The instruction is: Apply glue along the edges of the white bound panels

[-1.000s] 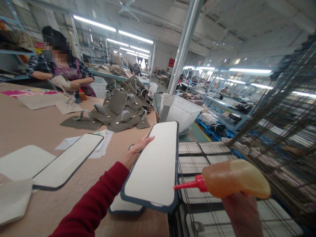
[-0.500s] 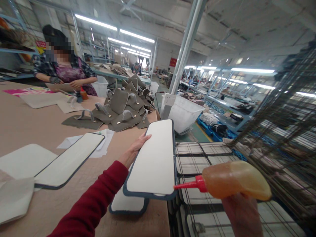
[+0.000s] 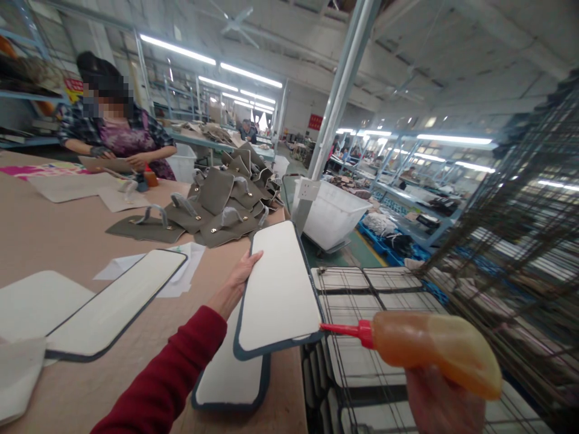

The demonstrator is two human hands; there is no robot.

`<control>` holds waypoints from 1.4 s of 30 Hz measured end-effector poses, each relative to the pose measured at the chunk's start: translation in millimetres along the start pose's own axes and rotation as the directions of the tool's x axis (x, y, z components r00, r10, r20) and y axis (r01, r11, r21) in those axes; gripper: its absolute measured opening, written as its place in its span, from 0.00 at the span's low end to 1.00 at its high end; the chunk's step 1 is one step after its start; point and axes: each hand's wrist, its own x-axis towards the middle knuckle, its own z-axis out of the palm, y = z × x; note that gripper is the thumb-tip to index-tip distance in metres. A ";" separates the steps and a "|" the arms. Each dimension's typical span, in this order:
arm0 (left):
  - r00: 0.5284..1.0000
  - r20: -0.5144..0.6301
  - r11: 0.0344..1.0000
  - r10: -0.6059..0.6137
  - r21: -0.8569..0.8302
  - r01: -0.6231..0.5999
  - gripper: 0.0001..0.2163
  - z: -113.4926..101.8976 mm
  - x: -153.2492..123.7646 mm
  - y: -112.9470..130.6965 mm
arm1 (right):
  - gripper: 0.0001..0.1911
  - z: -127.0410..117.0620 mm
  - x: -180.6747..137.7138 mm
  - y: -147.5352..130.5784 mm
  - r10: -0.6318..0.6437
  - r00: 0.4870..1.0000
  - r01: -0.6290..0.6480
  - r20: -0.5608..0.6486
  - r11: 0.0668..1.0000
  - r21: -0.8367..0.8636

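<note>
My left hand (image 3: 239, 280) grips the left edge of a cream panel with a dark blue border (image 3: 278, 289), thumb on its face, and holds it tilted above the table. My right hand (image 3: 443, 395) is wrapped round a squeeze bottle (image 3: 429, 346) of amber liquid, probably glue. Its red nozzle (image 3: 346, 330) points left, with the tip at the panel's lower right edge; whether it touches I cannot tell. Beneath the held panel, another blue-edged panel (image 3: 233, 380) lies on the table. A similar long panel (image 3: 122, 304) lies to the left.
A wire rack (image 3: 362, 374) bearing several cream panels stands at the right. Olive bag pieces with handles (image 3: 217, 205) are heaped on the brown table (image 3: 149, 380). Across it a co-worker (image 3: 120, 132) handles a flat piece. A white bin (image 3: 335, 211) stands by a metal post (image 3: 337, 90).
The held panel has turned, its lower right corner rising and its top shifting left. The bottle has tilted, its rear end lower, with the nozzle tip still at the panel's edge.
</note>
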 end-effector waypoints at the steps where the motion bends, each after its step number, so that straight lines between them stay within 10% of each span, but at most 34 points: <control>1: 1.000 -0.020 1.000 0.006 -0.007 -0.006 0.16 -0.5 0.7 -0.9 | 0.22 4.3 -2.9 -3.0 0.004 1.000 -0.003 -0.025 0.999 0.045; 16: 0.984 -0.172 0.993 0.037 -0.105 -0.056 0.13 -2.8 7.8 -16.2 | 0.15 40.3 -26.1 -12.3 -0.192 0.942 0.214 -0.275 0.975 0.052; 42: 0.969 -0.234 0.989 0.080 -0.105 -0.107 0.10 -6.4 10.3 -22.0 | 0.22 42.1 -37.4 -12.1 -0.038 0.949 0.107 -0.313 0.973 0.205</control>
